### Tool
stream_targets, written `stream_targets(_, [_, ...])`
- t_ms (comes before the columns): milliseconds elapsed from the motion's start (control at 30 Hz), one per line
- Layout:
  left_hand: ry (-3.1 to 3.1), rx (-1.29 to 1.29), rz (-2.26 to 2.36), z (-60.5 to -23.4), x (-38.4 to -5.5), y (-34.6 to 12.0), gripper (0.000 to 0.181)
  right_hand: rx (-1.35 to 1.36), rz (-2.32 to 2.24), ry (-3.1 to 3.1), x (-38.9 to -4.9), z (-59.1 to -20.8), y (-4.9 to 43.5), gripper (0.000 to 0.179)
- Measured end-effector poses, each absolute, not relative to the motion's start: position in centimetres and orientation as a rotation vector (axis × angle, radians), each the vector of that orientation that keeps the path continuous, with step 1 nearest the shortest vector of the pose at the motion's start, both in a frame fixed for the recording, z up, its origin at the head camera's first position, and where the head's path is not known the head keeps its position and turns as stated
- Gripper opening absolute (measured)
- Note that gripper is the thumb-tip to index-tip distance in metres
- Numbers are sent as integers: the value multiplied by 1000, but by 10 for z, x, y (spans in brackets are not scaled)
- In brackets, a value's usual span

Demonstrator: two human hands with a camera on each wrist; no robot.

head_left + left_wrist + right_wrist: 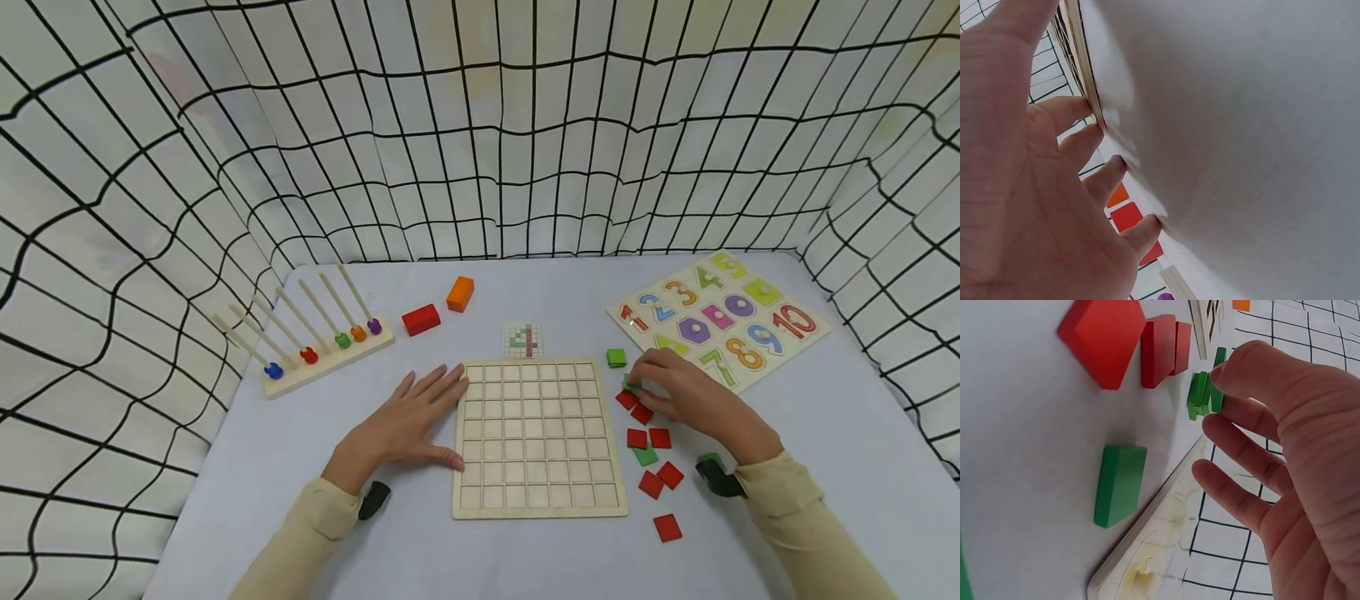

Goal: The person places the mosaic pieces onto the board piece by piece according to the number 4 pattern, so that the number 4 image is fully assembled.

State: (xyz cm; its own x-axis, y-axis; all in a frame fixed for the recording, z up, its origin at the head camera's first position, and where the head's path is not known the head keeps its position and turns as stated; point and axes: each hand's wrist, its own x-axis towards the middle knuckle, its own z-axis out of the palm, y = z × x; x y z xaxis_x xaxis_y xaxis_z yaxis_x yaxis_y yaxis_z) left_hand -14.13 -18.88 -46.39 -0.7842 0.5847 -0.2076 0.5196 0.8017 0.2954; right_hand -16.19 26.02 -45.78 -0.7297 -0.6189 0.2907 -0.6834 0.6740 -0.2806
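A wooden grid board (540,513) lies on the white table, its square cells bare. My left hand (408,422) rests spread at the board's left side, fingertips and thumb touching its edge. To the right, my right hand (686,398) pinches a green square tile (1217,399) between thumb and index finger, with the other fingers loosely bent. A small stack of green tiles (616,357) sits just beyond that hand. Loose red tiles (651,484) and a green tile (646,455) lie scattered beside the board's right edge. Above the board is a small pattern card (522,341) with green and red squares.
A bead stand (330,358) with upright wooden pegs stands at the back left. Near it lie a red block (421,320) and an orange block (461,294). A number puzzle board (720,321) occupies the back right. Black netting (498,133) surrounds the table.
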Motion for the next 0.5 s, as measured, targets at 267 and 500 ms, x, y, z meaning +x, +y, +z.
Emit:
stream_targets(267, [2704,847,313,-462,-142,-188,122,1089,595,-2721,-168,-457,247,26])
stream_targets(500, [2702,849,309,-463,-142,-188,122,1152,583,-2685,-176,-452,229,24])
